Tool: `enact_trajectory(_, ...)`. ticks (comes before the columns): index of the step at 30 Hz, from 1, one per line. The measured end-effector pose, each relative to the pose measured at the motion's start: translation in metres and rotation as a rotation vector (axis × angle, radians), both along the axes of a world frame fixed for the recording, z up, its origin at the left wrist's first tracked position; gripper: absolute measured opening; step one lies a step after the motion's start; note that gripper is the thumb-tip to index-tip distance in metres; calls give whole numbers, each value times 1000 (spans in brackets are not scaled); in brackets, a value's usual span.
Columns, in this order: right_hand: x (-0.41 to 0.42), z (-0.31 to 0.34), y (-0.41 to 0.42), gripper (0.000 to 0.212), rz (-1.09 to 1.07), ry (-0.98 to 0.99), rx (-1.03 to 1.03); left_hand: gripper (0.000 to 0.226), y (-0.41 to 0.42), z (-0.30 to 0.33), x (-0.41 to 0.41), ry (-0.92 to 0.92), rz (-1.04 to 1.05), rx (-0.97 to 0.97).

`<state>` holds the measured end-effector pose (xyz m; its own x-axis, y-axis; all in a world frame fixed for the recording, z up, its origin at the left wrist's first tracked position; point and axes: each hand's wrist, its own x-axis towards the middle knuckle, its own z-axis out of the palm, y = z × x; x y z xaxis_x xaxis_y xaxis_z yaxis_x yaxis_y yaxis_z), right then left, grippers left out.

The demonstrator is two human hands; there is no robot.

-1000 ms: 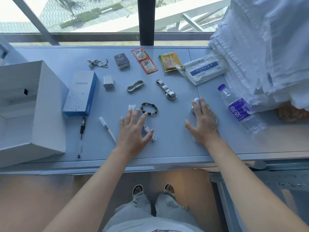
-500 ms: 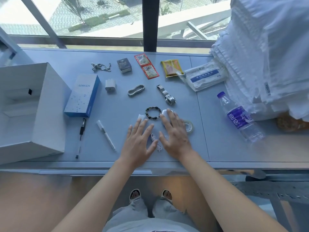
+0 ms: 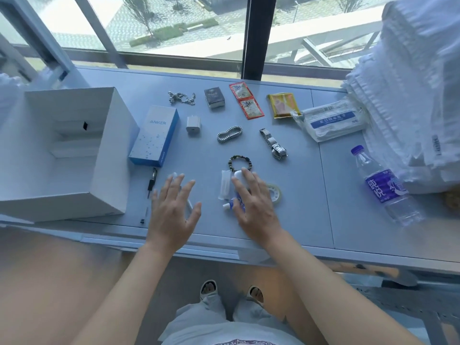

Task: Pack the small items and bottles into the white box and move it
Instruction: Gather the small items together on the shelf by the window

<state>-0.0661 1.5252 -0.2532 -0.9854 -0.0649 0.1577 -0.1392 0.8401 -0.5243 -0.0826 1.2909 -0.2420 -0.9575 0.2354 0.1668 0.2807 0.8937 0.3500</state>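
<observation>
- I read the packing as not yet begun: the white box sits open at the table's left end, and I see only cardboard inserts inside it.
- Everything to pack lies right of the white box: the blue Anker carton just beside it, then a charger plug, chains, a beaded bracelet, a watch and sachets farther right; the water bottle lies on its side, well apart.
- My left hand is spread flat with straight fingers, grasping nothing, just right of the black pen.
- My right hand lies flat over a cluster of small things farther right, fingers straight, pressing rather than gripping.
- Left to do, in my judgement: all of it, then moving the box.
- Under the right hand I make out a small white object, a clear tube and a blue-labelled little bottle, all partly covered; the tape roll peeks out beside it. A thin white stick under the left hand is mostly hidden.
</observation>
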Motion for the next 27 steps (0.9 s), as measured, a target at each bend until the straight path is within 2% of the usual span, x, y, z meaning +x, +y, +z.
enact_trajectory(5, -13, 13, -13, 59, 49, -20, 115, 64, -24, -1, 1, -72, 144, -21)
enact_trajectory(11, -30, 20, -39, 61, 162, -68, 216, 69, -32, -5, 5, -147, 192, -4)
enact_trajectory(18, -42, 23, -24, 62, 119, -70, 242, 68, -2, -9, 5, -147, 33, 35)
enact_trajectory(27, -41, 19, 20, 72, 47, -238, 183, 69, 49, -11, 5, -148, -95, 78)
